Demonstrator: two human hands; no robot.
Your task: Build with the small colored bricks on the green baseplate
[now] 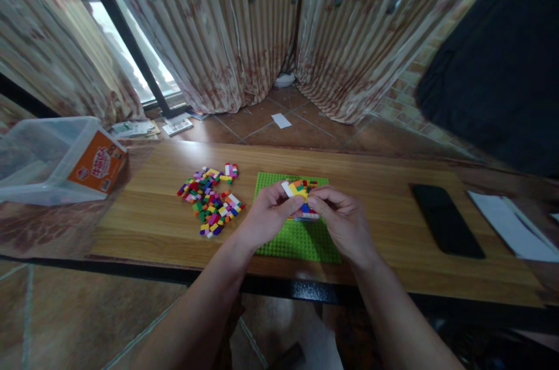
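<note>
In front of me, my left hand [275, 210] is closed round a small cluster of toy bricks [298, 188] in white, orange, yellow and green. My right hand [347, 221] pinches at the cluster's right side, thumb and fingers pressed together; exactly which brick it grips is too small to tell. Both hands are over a green studded baseplate [297, 245]. Red, blue and white bricks [310, 214] show between and behind the fingers, partly hidden. Left of the baseplate lies a loose pile of mixed-colour bricks [212, 201].
A wooden tabletop [144, 212] carries all this. On its right lies a black phone-like slab [446, 220], with white papers [510, 224] beyond. A clear plastic bin [48, 154] with an orange label stands at the left. Curtains [218, 38] hang behind the table.
</note>
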